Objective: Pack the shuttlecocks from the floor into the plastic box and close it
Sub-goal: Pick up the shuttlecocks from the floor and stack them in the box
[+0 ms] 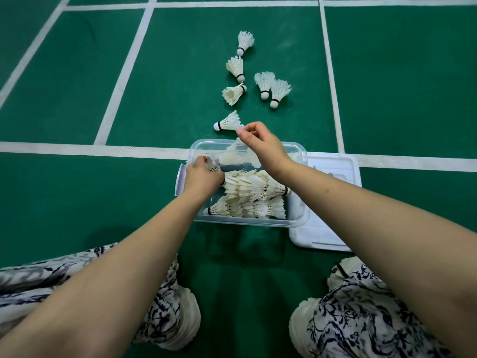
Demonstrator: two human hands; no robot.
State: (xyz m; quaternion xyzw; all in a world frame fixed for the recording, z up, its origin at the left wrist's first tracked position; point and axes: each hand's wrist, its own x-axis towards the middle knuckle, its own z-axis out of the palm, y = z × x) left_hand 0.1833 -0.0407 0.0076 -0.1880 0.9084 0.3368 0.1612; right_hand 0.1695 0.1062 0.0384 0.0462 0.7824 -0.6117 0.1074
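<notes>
Right hand (260,146) pinches the feather tip of a shuttlecock (228,122) on the floor just beyond the plastic box (245,222). Left hand (202,177) is closed on a shuttlecock's feathers (213,166) inside the box at its left wall.

Head view, steeply downward (close)

Open green floor (400,86) flanks the loose shuttlecocks (263,83); the lid (333,202) blocks the box's (242,222) right side.

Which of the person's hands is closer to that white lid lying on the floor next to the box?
The right. The right hand is over the box's far edge, pinching a shuttlecock, with the lid to its right. The left hand is at the box's opposite side, farther away.
</notes>
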